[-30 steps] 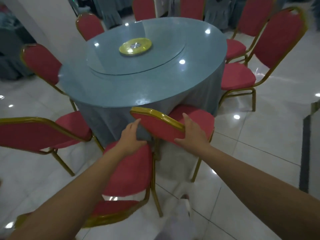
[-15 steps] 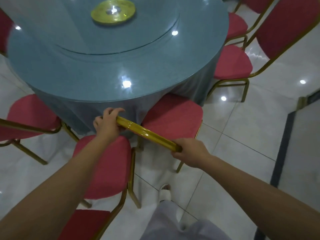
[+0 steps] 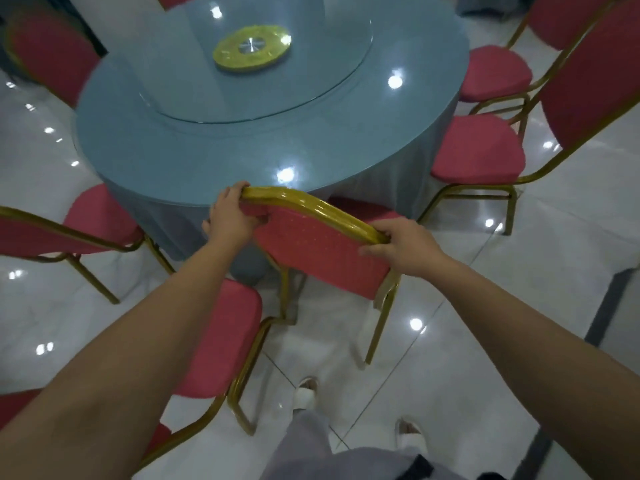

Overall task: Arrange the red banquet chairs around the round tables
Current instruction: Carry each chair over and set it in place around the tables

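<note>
1. One red chair [image 3: 322,251] sits tucked against the round table [image 3: 242,150] — closer than a second ago.
2. Our left hand [image 3: 230,220] and right hand [image 3: 403,245] still grip its gold top rail [image 3: 311,206].
3. Neighbouring chairs [image 3: 221,337] flank it — we judge this place nearly set.

Most of the near chair's [image 3: 322,251] seat is hidden behind its own backrest, and the front legs disappear under the tablecloth [image 3: 194,233]. The left hand [image 3: 228,220] has its fingertips curled over the far side of the gold rail, so they're out of sight. Same deal with the right hand [image 3: 403,245]. The top-left chair [image 3: 52,57] is pure motion smear. The tall chair [image 3: 595,74] on the right gets chopped by the frame edge. My left forearm covers a chunk of the lower-left chair [image 3: 221,341], probably its backrest. The table [image 3: 207,150] loses its far rim at the top.
</note>
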A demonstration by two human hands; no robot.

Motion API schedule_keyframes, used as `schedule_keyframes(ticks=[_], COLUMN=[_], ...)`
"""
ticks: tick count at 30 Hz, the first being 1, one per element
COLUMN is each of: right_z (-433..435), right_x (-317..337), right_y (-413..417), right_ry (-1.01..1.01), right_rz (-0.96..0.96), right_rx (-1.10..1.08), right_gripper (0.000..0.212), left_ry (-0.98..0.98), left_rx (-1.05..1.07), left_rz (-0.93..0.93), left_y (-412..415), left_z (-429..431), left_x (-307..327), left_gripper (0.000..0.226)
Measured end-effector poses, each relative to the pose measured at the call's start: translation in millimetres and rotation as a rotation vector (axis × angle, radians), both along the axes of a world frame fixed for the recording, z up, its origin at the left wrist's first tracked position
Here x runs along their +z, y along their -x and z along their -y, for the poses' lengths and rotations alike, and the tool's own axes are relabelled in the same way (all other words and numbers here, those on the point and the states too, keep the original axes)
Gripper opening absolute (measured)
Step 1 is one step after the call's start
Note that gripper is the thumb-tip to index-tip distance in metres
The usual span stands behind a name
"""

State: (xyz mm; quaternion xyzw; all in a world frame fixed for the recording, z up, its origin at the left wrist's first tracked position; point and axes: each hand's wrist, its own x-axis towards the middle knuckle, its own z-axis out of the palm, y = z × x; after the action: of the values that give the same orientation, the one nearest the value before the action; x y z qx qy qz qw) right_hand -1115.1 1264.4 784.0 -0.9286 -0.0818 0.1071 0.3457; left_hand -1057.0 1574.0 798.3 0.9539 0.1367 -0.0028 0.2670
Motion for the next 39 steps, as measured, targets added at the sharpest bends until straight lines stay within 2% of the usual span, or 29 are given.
schedule_keyframes(ticks=[5, 10, 12, 14, 17, 19, 20, 23, 25, 27, 29, 31, 34, 39], right_z=[61.4, 120.6, 138.9, 158.5, 195.4, 231.4, 250.3, 286.5, 286.2, 270.1, 252.6, 243.1, 239.3, 250.0], right_x=[9.6, 9.5, 8.0, 7.7, 2.8, -9.7, -16.7, -27.7, -27.5, -26.5, -27.7, -25.1, -9.7, 4.6], right_y=[-13.0, -15.5, -19.2, -24.6, -33.9, -26.7, -18.8, 1.9, 11.9, 23.3, 33.1, 33.8, 28.2, 41.0], right_ry=[-0.059, 0.036, 0.109, 0.137, 0.109, 0.189, 0.240, 0.389, 0.536, 0.514, 0.443, 0.428, 0.443, 0.512], right_rz=[-0.014, 0.024, 0.122, 0.198, 0.106, 0.018, -0.015, -0.067, -0.033, 0.043, 0.078, 0.094, 0.083, 0.009], right_rx=[0.007, 0.008, -0.037, -0.124, -0.276, -0.324, -0.340, -0.391, -0.298, -0.158, -0.097, -0.153, -0.215, -0.121], right_gripper=[0.022, 0.026, 0.029, 0.023, 0.012, 0.022, 0.024, 0.027, 0.049, 0.065, 0.058, 0.039, 0.024, 0.027], left_ry=[-0.075, -0.066, 0.004, 0.095, 0.005, -0.124, -0.116, 0.100, 0.200, 0.204, 0.133, 0.074, 0.003, -0.122], left_rx=[-0.008, 0.016, 0.002, -0.051, -0.231, -0.384, -0.457, -0.529, -0.523, -0.519, -0.497, -0.466, -0.463, -0.565], left_rz=[-0.014, -0.010, -0.019, -0.046, -0.146, -0.223, -0.241, -0.225, -0.265, -0.333, -0.353, -0.348, -0.368, -0.399], left_y=[3.7, 17.0, 17.8, 22.5, 43.4, 65.3, 77.3, 103.2, 105.5, 102.9, 100.3, 98.5, 96.3, 124.7], left_z=[46.5, 89.7, 106.1, 128.7, 172.6, 211.1, 231.8, 275.9, 284.2, 285.1, 287.8, 293.2, 297.5, 299.6], left_x=[10.1, 11.0, 12.3, 13.3, 10.8, -4.5, -15.5, -41.2, -54.0, -61.9, -69.7, -72.4, -67.9, -59.3], left_gripper=[0.068, 0.054, 0.053, 0.051, 0.038, 0.035, 0.033, 0.022, 0.013, 0.020, 0.032, 0.037, 0.028, 0.013])
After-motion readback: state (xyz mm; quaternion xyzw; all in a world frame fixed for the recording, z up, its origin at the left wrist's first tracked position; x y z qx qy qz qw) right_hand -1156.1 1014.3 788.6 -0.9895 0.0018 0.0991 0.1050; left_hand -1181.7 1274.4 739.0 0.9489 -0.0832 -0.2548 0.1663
